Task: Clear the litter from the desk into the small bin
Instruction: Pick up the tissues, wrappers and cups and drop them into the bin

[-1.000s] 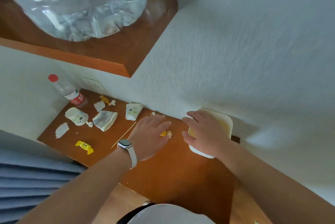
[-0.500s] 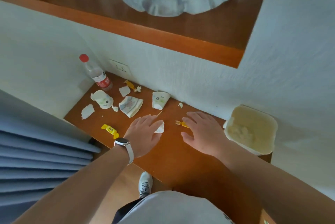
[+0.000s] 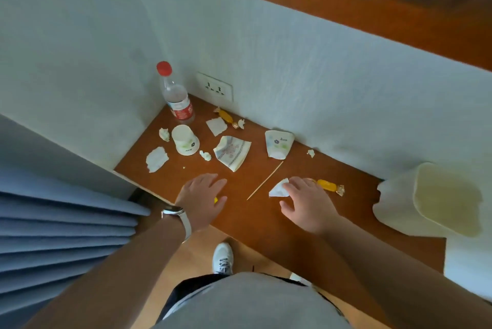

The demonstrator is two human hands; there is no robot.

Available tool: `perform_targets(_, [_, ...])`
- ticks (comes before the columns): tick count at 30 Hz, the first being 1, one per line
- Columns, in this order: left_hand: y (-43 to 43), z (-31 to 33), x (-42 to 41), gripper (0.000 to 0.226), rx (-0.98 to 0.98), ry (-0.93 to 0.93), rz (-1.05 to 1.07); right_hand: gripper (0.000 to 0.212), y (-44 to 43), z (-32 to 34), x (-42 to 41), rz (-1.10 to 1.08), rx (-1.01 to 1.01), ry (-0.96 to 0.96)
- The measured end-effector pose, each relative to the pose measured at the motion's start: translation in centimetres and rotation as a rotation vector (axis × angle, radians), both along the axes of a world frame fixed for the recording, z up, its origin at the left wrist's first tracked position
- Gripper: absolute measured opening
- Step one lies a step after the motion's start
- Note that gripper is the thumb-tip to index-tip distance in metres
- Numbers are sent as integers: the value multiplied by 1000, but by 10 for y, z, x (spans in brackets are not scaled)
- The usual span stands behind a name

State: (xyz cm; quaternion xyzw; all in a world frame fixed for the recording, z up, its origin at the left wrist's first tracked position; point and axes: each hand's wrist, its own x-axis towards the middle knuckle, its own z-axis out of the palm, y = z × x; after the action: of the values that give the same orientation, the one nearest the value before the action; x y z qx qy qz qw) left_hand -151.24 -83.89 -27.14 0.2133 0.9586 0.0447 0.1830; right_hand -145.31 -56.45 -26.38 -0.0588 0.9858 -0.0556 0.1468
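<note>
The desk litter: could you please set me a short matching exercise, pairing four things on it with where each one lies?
Things:
1. bottle
2. small bin
3. wooden stick
4. yellow candy

Places:
A. between the two hands
B. far left corner, upright
C. right end of the desk
D. just beyond the right hand

Pairs: 1-B, 2-C, 3-A, 4-D

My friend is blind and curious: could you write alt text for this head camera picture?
Seen from above, a person's left hand and right hand reach over a brown desk strewn with litter: paper scraps, two paper cups, wrapped candies and a thin stick. A red-capped bottle stands in the far corner, and the small bin sits at the right end.
</note>
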Motion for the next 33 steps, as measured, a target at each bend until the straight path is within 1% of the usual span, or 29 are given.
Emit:
perform_targets(3, [-30,-17,-16,50,29,-48,41,48,-16,-14,-7,-100,6,-38])
perform_targets(7, [-59,-36,-28,50,54,-103,-12,47,-30,-30,-12,-196,21,-50])
perform_targets(11, [-67,-47,-33,49,77,-133,-64,49,-35,-40,-13,-261,36,-56])
perform_targets(14, [-65,-50,-37,47,51,-103,-87,51,-37,-47,-16,-266,26,-67])
perform_targets(18, [-63,-55,-40,39,42,-56,-125,44,-39,-56,-20,-244,26,-62])
perform_targets(23, [-62,-61,-39,28,100,-25,-133,33,-46,-58,-21,-274,-8,-43])
perform_targets(33, [-53,-59,-34,24,229,-23,-65,21,-50,-41,0,-348,-60,-81])
